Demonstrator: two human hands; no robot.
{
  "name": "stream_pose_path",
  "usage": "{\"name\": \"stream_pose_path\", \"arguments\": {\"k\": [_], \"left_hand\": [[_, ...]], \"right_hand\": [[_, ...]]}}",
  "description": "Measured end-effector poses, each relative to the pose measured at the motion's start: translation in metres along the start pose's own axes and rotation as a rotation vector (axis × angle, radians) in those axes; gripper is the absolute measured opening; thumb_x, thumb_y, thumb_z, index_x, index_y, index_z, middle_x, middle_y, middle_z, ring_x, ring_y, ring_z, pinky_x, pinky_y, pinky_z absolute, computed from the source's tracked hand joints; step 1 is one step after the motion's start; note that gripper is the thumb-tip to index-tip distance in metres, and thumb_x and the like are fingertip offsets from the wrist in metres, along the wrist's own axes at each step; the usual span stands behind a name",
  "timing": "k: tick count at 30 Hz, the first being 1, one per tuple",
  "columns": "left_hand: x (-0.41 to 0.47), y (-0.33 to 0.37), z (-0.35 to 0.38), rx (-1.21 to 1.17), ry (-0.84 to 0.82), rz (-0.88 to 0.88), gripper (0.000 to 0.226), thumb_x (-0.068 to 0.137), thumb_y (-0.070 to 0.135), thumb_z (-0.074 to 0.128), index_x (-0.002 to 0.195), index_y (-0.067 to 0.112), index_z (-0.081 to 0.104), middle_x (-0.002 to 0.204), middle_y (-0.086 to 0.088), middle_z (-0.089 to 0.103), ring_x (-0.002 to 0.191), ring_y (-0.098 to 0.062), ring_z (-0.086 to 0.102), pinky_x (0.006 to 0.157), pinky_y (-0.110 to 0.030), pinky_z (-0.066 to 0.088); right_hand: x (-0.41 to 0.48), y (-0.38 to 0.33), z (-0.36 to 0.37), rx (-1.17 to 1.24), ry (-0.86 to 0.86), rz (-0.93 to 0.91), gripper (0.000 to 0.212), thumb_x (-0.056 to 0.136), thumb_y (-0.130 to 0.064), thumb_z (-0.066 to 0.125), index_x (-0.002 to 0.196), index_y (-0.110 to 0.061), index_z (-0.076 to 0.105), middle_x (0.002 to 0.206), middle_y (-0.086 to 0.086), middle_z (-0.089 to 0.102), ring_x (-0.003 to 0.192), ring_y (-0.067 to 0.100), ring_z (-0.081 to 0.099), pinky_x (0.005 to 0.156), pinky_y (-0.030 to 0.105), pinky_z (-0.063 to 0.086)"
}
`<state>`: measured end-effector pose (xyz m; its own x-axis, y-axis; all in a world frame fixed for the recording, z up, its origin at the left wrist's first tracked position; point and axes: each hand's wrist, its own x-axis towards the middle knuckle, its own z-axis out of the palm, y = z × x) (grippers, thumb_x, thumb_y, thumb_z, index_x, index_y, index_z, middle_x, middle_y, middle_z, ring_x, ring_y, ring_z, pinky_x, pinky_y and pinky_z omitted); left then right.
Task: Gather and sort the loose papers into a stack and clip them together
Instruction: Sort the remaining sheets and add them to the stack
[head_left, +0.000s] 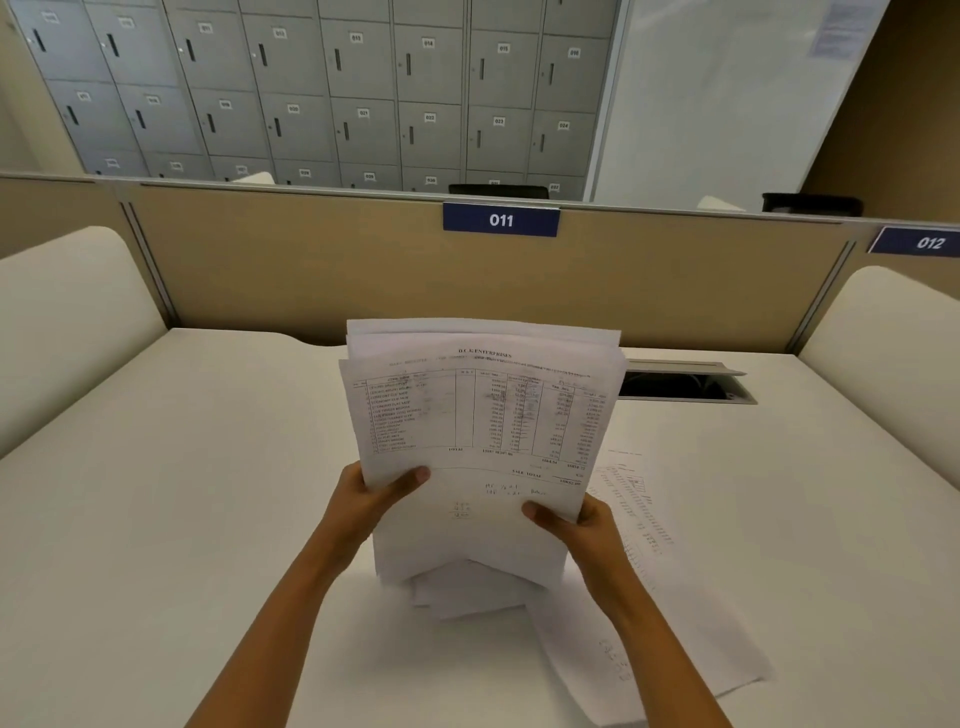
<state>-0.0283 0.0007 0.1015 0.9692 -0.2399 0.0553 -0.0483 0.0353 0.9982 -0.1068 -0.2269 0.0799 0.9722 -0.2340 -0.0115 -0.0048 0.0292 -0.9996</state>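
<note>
White papers (483, 431) stand on edge in front of you, over the tabletop (182, 493). Your left hand (382, 493) and right hand (574, 519) each pinch a side. You are squaring the stack. Next, pick up the loose sheet (675, 623) beside it. No clip shows.

My one view comes from the head camera, looking forward and down, close over the white rectangular desk (182, 493), facing the tan fabric partition (311, 270) and grey metal lockers (322, 88) beyond.
</note>
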Motion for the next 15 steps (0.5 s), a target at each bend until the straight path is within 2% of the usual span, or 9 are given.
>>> {"name": "stream_pose_path", "arguments": {"k": [2, 6, 9, 15], "left_hand": [[0.001, 0.006, 0.001, -0.007, -0.013, 0.028, 0.064, 0.043, 0.056, 0.081, 0.098, 0.026, 0.066, 0.094, 0.002, 0.071, 0.085, -0.021, 0.068, 0.063, -0.025, 0.058], [0.002, 0.012, 0.002, -0.009, 0.0, 0.063, 0.071, 0.037, 0.062, 0.08, 0.097, 0.026, 0.066, 0.095, 0.003, 0.071, 0.084, -0.02, 0.069, 0.063, -0.026, 0.058], [0.001, 0.014, 0.001, -0.006, -0.006, 0.072, 0.075, 0.033, 0.067, 0.079, 0.095, 0.027, 0.067, 0.096, 0.003, 0.071, 0.086, -0.019, 0.068, 0.062, -0.022, 0.056], [0.004, 0.025, -0.005, -0.016, -0.044, 0.126, 0.071, 0.037, 0.061, 0.081, 0.098, 0.026, 0.068, 0.095, 0.009, 0.074, 0.088, -0.015, 0.07, 0.065, -0.021, 0.056]], "right_hand": [[0.002, -0.007, 0.0, -0.013, -0.012, -0.037, 0.025, 0.069, -0.024, 0.078, 0.087, -0.041, 0.073, 0.099, -0.009, 0.073, 0.092, 0.015, 0.068, 0.079, 0.031, 0.057], [0.006, -0.014, 0.002, -0.02, 0.014, -0.063, 0.024, 0.064, -0.034, 0.074, 0.086, -0.042, 0.071, 0.094, -0.012, 0.073, 0.088, 0.019, 0.068, 0.073, 0.029, 0.058], [0.006, -0.017, 0.001, -0.01, 0.027, -0.058, 0.04, 0.057, -0.04, 0.079, 0.095, -0.039, 0.067, 0.096, -0.014, 0.073, 0.092, 0.02, 0.067, 0.075, 0.029, 0.058], [0.004, -0.04, -0.003, -0.037, 0.039, -0.203, 0.05, 0.061, -0.039, 0.079, 0.106, -0.034, 0.057, 0.111, -0.002, 0.067, 0.102, 0.023, 0.065, 0.082, 0.039, 0.058]]}}
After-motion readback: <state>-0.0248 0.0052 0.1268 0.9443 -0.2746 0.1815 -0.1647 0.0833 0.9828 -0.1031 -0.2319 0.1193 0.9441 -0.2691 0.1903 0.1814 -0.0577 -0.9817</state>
